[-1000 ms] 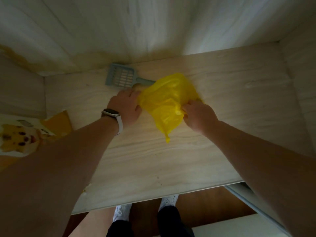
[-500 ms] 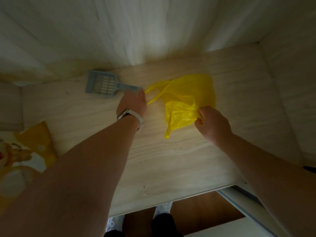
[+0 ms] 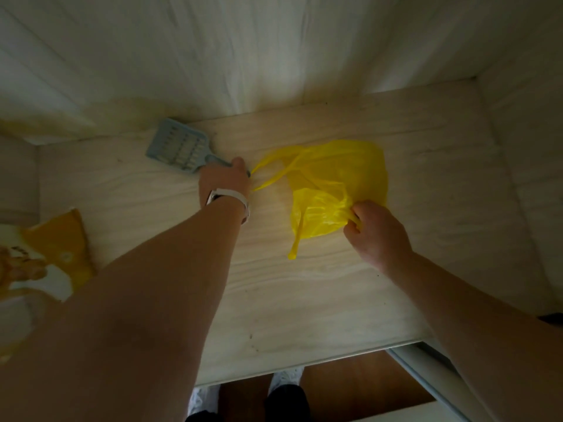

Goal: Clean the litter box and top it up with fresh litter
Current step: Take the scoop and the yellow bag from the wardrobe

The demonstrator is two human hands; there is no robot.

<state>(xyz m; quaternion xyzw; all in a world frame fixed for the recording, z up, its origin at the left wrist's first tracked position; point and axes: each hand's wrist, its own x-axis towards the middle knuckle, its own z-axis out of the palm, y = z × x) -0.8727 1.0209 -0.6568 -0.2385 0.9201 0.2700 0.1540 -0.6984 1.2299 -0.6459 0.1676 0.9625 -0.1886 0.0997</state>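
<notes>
A blue slotted litter scoop point(image 3: 179, 150) lies on the pale wooden shelf point(image 3: 304, 300) near the back wall. My left hand point(image 3: 225, 181), with a watch on its wrist, grips the scoop's handle. A thin yellow plastic bag point(image 3: 335, 178) lies crumpled to the right of it, and its two loop handles stretch to my left hand. Whether that hand also holds the loops is hidden. My right hand point(image 3: 374, 233) pinches the bag's near edge.
A yellow and white litter sack point(image 3: 58, 248) with a cartoon print stands at the shelf's left end. Pale walls close in the shelf at the back and right. Below the front edge I see brown floor and my white shoes point(image 3: 286, 379).
My left hand left the bag's edge, reached back to the scoop's handle and closed on it. The scoop has turned. The bag has spread out wider, and my right hand keeps hold of it.
</notes>
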